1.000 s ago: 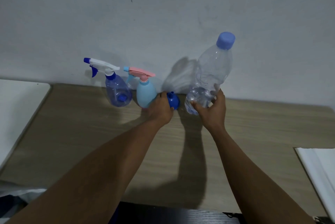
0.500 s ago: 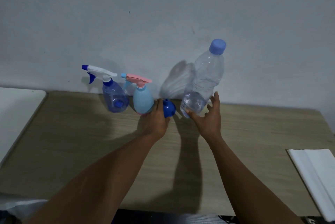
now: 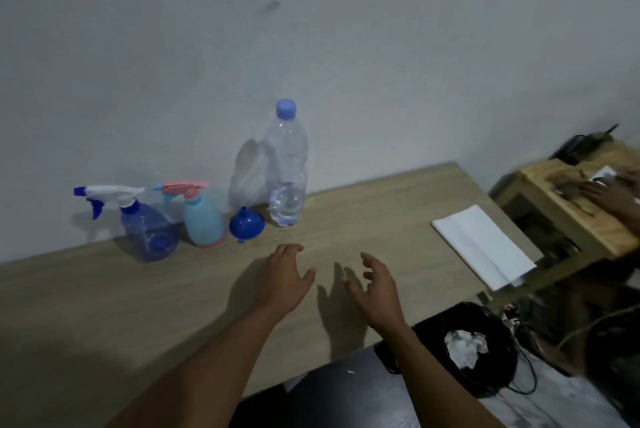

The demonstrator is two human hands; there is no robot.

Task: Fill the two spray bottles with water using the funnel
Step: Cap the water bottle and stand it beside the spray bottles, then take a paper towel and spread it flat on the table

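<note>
Funnel (image 3: 246,223), blue: lying tilted on the tabletop (image 3: 104,306), between pink-topped spray bottle (image 3: 203,219) and water bottle (image 3: 286,171), just beside the former
Clear blue spray bottle (image 3: 149,231): upright, leftmost in the row
Water bottle: upright, capped, water low
Tabletop: pale wood grain, against a grey-white wall (image 3: 311,29)
Left grip (image 3: 284,283), right grip (image 3: 375,289): over the tabletop, fingers loosely spread, holding nothing, apart from the row
Right side: folded white cloth (image 3: 481,251); black bin (image 3: 465,348) with crumpled paper below
</note>
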